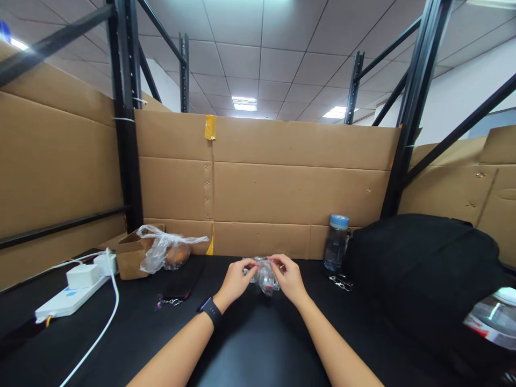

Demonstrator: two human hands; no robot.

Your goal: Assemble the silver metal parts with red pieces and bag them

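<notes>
A crinkled clear plastic bag (pixel 266 275) with small red spots is held up over the black tabletop (pixel 258 344), between my two hands. My left hand (pixel 237 279), with a dark watch on its wrist, pinches the bag's left side between thumb and fingers. On the opposite side my right hand (pixel 289 277) grips the bag in the same way, its fingers bent toward the middle. What the bag contains, if anything, is too small to make out.
Left: a white power strip (pixel 66 301) with a cable, a small cardboard box (pixel 131 258), a tied bag of round orange items (pixel 177 255), a dark pouch (pixel 181 285). Right: a blue-capped bottle (pixel 335 244), keys (pixel 341 282), a black backpack (pixel 419 274), a clear jar (pixel 494 317). Cardboard walls (pixel 262 188) stand behind.
</notes>
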